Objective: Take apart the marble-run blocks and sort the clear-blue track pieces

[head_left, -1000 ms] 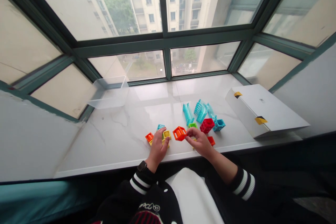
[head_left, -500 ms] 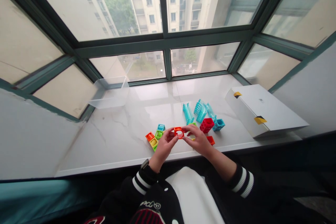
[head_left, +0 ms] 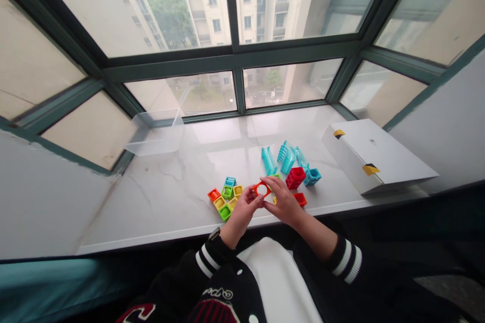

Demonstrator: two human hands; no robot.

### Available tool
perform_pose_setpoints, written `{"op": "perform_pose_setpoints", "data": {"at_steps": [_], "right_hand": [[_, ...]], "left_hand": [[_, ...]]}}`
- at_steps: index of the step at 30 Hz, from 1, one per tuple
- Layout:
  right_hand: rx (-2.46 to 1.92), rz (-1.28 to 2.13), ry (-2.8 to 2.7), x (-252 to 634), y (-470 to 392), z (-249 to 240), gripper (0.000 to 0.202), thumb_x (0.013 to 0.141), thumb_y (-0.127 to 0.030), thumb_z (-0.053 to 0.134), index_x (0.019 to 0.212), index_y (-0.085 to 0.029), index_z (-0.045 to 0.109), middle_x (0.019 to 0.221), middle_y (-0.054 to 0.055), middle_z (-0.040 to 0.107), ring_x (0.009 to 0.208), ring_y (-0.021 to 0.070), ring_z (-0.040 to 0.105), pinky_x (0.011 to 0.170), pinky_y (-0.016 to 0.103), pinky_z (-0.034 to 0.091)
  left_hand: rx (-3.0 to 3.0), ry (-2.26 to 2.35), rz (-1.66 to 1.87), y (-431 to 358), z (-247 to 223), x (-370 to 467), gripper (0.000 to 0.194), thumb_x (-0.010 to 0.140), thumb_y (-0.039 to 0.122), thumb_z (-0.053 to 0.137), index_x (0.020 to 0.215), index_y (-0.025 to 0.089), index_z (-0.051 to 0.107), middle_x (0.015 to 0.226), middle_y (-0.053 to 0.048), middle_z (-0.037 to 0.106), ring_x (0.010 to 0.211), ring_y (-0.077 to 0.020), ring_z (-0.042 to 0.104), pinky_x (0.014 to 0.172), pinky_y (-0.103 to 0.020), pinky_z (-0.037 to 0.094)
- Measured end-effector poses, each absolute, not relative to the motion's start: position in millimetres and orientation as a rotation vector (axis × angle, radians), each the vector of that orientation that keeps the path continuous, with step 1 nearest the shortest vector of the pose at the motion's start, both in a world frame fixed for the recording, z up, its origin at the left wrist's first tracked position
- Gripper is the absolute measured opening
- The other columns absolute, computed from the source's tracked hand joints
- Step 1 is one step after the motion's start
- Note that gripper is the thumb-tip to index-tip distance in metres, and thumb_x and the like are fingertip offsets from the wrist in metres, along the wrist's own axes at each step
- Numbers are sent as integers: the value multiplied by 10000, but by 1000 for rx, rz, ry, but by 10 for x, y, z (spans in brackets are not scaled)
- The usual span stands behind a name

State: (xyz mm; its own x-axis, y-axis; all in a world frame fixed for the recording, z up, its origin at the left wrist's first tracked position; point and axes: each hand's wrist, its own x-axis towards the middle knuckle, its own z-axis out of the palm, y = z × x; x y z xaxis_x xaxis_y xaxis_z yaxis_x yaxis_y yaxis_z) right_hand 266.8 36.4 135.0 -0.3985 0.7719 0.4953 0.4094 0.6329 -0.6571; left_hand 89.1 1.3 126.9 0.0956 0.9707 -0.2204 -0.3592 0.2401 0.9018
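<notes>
The left hand [head_left: 242, 207] and the right hand [head_left: 284, 202] share one fingertip grip, pinching opposite sides of an orange-red plastic block with a round opening [head_left: 269, 188]. It is near the front of the white, grey-veined window sill [head_left: 159, 207]; whether it touches the surface is hard to tell behind the fingers. Orange, green, yellow and blue plastic cubes [head_left: 220, 203] cluster beside the left hand, and a tall red plastic block [head_left: 294, 178] stands near the right.
</notes>
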Motion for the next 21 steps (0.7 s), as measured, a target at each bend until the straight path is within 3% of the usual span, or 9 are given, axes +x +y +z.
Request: {"op": "perform_pose_setpoints", "data": {"at_steps": [6,11,21], "right_hand": [[-946,512,-2019,2705,349,1337,685,917,-213,703,1554,-305,467,1397,117,625,1341,317,577,1136,553,519],[-993,463,-2000,2937,326,1345,682,923,-242,704,1562,-278,469,1410,128,634,1352,321,586,1146,540,518],[-1278,484,-1835,3788,69,1220,617,901,-381,757,1473,-266,554,1414,129,646,1316,338,620,1132,550,523]], "left_hand": [[791,995,1150,4,1291,974,647,797,530,873,1301,192,651,1097,-91,699,953,-208,676,831,-343,566],[724,973,1108,-10,1304,996,664,863,649,757,1328,189,638,1098,-116,724,877,-200,699,793,-350,567],[678,856,964,103,1329,1167,528,911,598,720,1191,152,691,1105,-144,723,870,-209,710,792,-352,575]]}}
